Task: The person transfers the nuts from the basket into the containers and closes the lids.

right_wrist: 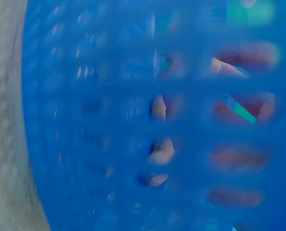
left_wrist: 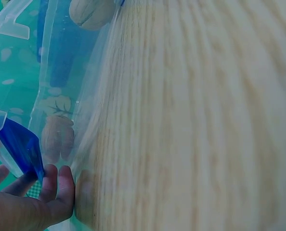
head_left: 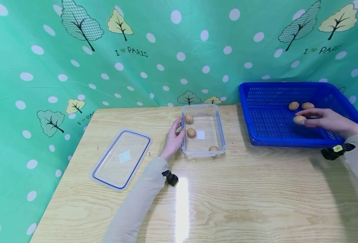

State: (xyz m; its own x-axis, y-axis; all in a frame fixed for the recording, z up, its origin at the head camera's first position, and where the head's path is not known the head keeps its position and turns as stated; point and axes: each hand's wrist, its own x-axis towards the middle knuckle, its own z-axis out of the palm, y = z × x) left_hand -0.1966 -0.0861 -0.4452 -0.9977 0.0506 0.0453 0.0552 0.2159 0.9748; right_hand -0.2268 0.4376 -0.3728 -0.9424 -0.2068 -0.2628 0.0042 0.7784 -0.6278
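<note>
My right hand (head_left: 326, 122) pinches a walnut (head_left: 299, 119) between thumb and fingers, over the blue basket (head_left: 288, 141). Just beyond the fingertips, two walnuts (head_left: 293, 106) lie on the basket floor. In the right wrist view the basket's slotted wall (right_wrist: 109, 115) covers most of the picture, and the hand shows only in pieces through the holes. My left hand (head_left: 173, 139) rests against the left side of a clear plastic container (head_left: 207, 155), its fingers near a blue locking flap (left_wrist: 22, 147) in the left wrist view. Three walnuts (head_left: 191, 132) lie inside that container.
A clear lid with a blue seal (head_left: 121, 158) lies flat on the wooden table (head_left: 227, 202), left of the container. A green patterned cloth (head_left: 167, 50) hangs behind the table and down its left side. The basket stands at the back right.
</note>
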